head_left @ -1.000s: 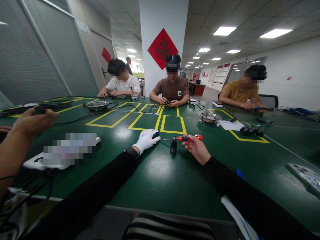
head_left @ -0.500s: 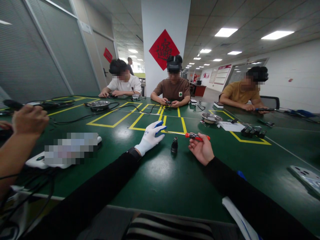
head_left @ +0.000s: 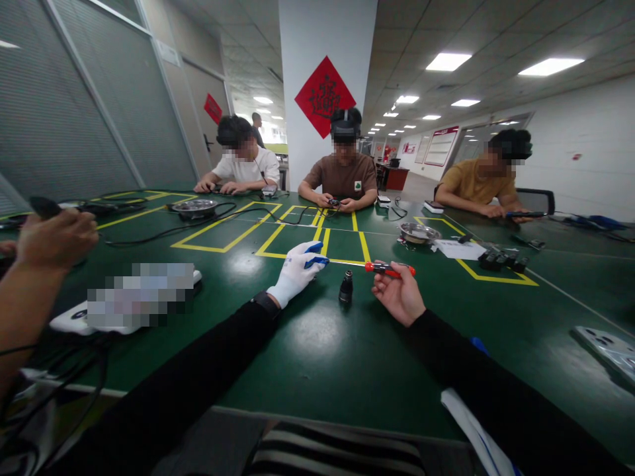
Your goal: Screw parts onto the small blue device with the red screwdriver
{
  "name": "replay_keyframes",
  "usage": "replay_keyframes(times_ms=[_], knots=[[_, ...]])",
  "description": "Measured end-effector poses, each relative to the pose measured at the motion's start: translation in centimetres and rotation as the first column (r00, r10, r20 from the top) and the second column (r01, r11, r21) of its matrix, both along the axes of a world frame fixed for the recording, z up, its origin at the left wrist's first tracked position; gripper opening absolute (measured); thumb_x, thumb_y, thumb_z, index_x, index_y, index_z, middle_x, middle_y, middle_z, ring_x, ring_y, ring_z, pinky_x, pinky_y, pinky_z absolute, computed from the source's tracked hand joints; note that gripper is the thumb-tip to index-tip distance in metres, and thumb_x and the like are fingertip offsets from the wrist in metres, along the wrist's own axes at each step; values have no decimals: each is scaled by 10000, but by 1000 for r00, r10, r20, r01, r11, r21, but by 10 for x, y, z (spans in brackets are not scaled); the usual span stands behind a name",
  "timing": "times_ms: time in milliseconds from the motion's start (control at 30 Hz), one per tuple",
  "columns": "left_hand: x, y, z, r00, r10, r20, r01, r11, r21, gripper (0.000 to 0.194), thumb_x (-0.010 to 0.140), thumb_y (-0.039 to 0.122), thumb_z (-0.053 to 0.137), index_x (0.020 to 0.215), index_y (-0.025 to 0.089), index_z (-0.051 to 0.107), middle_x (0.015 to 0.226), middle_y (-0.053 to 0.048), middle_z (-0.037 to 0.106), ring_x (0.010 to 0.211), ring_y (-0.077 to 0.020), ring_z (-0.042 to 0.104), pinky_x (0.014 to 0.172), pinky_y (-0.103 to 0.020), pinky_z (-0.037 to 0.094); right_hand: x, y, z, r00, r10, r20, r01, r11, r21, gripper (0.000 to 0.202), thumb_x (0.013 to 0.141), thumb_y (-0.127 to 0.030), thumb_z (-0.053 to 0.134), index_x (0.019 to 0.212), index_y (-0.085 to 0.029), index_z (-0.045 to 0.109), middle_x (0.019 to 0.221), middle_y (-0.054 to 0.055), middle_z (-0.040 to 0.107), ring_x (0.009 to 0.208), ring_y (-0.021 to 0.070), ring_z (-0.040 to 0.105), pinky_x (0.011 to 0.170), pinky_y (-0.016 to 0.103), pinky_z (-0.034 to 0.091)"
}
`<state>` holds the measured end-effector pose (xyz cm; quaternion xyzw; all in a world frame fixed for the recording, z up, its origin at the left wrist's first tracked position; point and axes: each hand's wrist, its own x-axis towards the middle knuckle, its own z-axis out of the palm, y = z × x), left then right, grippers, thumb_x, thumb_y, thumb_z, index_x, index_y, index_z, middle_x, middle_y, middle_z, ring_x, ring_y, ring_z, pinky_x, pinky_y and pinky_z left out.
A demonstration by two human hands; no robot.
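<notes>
My right hand (head_left: 398, 297) is bare and grips the red and black handle of a screwdriver (head_left: 384, 268). Its thin metal shaft points left, level above the green table (head_left: 347, 350). My left hand (head_left: 296, 271) wears a white glove with blue fingertips, and those fingertips pinch the shaft's tip. A small black cylindrical part (head_left: 345, 289) stands upright on the table between my two hands, untouched.
A co-worker's bare hand (head_left: 55, 239) holds a black object at the far left. A white device (head_left: 74, 317) lies beside it. Three people sit across the table. Metal bowls (head_left: 418, 232), black cables, paper, black parts (head_left: 501, 259) and yellow tape boxes lie beyond my hands.
My right hand lifted the screwdriver up and to the right, off the black part. My gloved left hand rose from the table and closed its fingertips on the shaft's tip.
</notes>
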<state>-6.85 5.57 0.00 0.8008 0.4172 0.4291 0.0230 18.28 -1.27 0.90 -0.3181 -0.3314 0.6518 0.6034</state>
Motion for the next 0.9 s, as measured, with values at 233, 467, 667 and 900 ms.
replay_keyframes(times_ms=[233,467,667,900], knots=[[6,-6,2,969,144,201,-154,987,38,238,826,345,565,946,208,718,1214,-38,606,1136,-193,552,1033,-362,445,6,0,12,696,-273,665,-101,878,467,303,782,-305,586,1079,-246,570,928,27,638,740,159,566,684,290,447],[22,-24,8,981,46,191,-77,984,160,211,833,353,575,936,225,707,1187,-41,617,1117,-197,561,1005,-385,457,16,0,10,-260,-487,834,-516,800,306,358,771,-84,546,1079,-263,585,987,45,527,745,145,543,655,257,376],[24,-33,10,991,-60,116,34,975,219,224,892,277,479,939,216,689,1024,-37,689,1033,-171,599,970,-353,463,13,0,5,-330,-486,809,-570,786,239,371,782,-46,541,1062,-281,606,945,51,521,825,173,537,687,269,377],[26,-38,6,993,-98,-61,113,940,324,195,880,256,474,878,200,660,981,-64,678,1005,-189,589,929,-362,456,11,-7,16,-318,-579,751,-532,765,364,427,844,-50,447,1187,-274,568,1011,86,550,878,200,554,734,295,420]])
